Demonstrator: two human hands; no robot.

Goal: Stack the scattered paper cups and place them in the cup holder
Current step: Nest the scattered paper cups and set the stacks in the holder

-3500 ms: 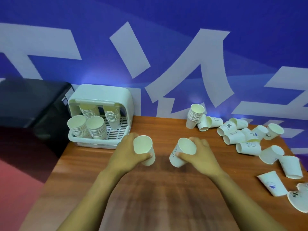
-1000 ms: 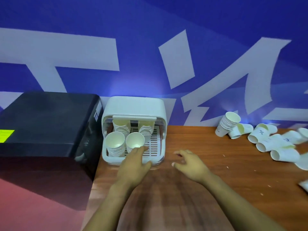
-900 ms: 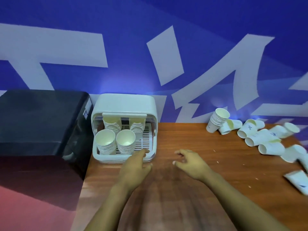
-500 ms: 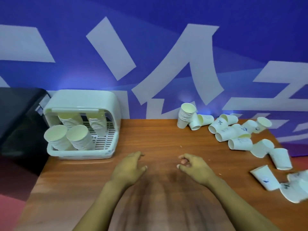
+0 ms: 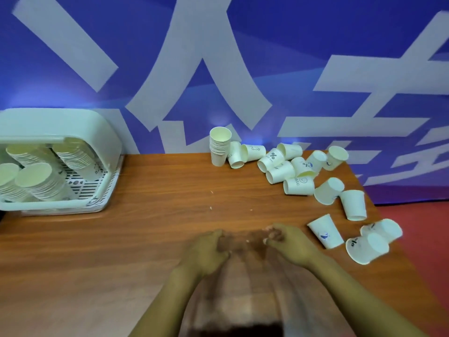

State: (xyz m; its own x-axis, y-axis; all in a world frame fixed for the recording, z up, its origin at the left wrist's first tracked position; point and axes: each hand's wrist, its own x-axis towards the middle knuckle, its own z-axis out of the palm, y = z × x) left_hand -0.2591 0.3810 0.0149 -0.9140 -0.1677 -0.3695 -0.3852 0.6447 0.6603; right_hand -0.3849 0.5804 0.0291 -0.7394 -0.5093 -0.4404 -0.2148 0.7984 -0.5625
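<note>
Head view: fingers (image 5: pixel 220 235) of left hand (image 5: pixel 206 251) loosely curled, holding nothing, hovering over bare table (image 5: pixel 150 234). Fingertips of right hand (image 5: pixel 288 244) likewise bent inward and empty, some blur about them, so exact spread hard to tell. Both hands close together, near table's front middle.

Just right of right hand: lone cup (image 5: pixel 325 231) lying on its side, nearest candidate for next pick. Beyond it, two more toppled cups (image 5: pixel 374 242) at table's right edge. Further back, a jumble of scattered cups (image 5: pixel 298 166) along the wall, with a short upright stack (image 5: pixel 219 149) at its left end. Far left: cup holder (image 5: pixel 102 142), already carrying several leaning stacks.

Likely step in hand: reaching right for more loose cups. Best done by taking nearest cup round its middle with a light grip, thin paper walls probably crushing easily. Worth turning mouths the same way before nesting, pressing straight down the axis to avoid jamming. Care needed near right edge, where a nudge could roll cups off.
</note>
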